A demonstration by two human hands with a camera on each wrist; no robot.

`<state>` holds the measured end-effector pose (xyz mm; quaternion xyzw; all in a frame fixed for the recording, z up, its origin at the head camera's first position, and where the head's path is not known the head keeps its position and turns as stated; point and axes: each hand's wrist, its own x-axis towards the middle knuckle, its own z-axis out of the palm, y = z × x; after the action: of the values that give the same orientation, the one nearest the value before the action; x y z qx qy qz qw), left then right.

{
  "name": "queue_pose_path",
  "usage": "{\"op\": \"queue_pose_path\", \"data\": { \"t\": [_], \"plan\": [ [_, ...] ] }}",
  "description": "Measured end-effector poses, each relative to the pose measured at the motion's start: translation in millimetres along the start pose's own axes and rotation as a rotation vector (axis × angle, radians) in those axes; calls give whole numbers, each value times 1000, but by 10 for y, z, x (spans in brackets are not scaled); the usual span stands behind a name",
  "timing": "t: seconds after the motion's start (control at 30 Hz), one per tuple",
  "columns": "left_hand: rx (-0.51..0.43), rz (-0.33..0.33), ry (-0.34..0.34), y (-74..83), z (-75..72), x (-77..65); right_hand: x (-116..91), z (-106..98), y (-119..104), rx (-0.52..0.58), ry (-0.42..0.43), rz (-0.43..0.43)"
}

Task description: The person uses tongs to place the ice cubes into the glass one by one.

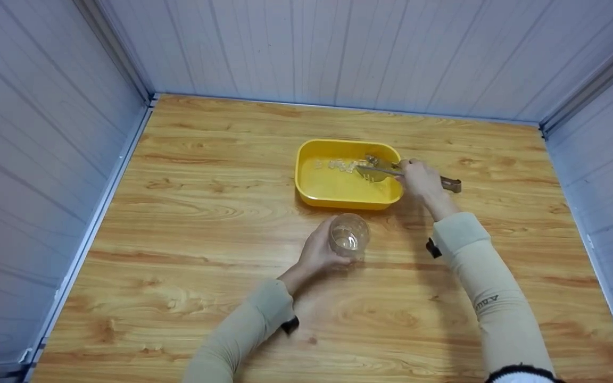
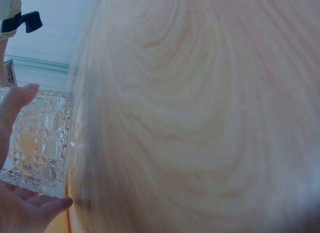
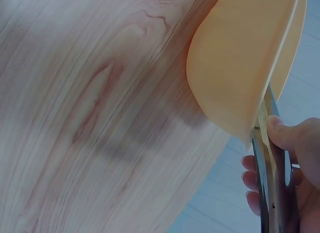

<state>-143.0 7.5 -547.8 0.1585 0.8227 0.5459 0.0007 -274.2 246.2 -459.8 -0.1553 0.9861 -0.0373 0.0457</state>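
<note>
A clear cut-glass tumbler (image 1: 349,236) stands in front of the yellow basin (image 1: 349,203). My left hand (image 1: 318,251) grips it from the left. In the left wrist view, thumb and fingers span the faceted wall of the tumbler (image 2: 50,143). My right hand (image 1: 422,181) holds metal tongs (image 1: 450,184) at the basin's right rim, their tips reaching down inside. Several small clear pieces, like ice cubes (image 1: 342,166), lie in the basin near those tips. Whether the tips hold a piece is too small to tell. In the right wrist view the tongs (image 3: 273,193) cross the basin's edge.
The basin rests on a wood-grain tabletop (image 1: 205,229). Pale panelled walls (image 1: 312,48) enclose the table at the back and on both sides. A dark wrist strap end (image 1: 433,248) hangs under the right sleeve, another (image 1: 289,325) under the left.
</note>
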Motion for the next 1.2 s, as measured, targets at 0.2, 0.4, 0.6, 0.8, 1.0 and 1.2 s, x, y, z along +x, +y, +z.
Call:
{"op": "queue_pose_path", "data": {
  "t": [0.2,0.4,0.6,0.8,1.0,1.2],
  "plan": [
    [8,7,-2,-8,4,-5,2,8,-7,22,-17,4],
    [0,23,3,-12,5,-3,5,16,-12,19,-6,13],
    [-2,10,0,-14,4,3,13,44,-16,26,1,14],
    [-10,12,0,-22,5,-4,-7,47,-29,32,-16,26],
    [-13,21,5,-23,0,-5,-28,47,-34,6,-7,18],
    [-17,37,4,-25,7,-7,-56,76,-26,2,22,-2]
  ]
}}
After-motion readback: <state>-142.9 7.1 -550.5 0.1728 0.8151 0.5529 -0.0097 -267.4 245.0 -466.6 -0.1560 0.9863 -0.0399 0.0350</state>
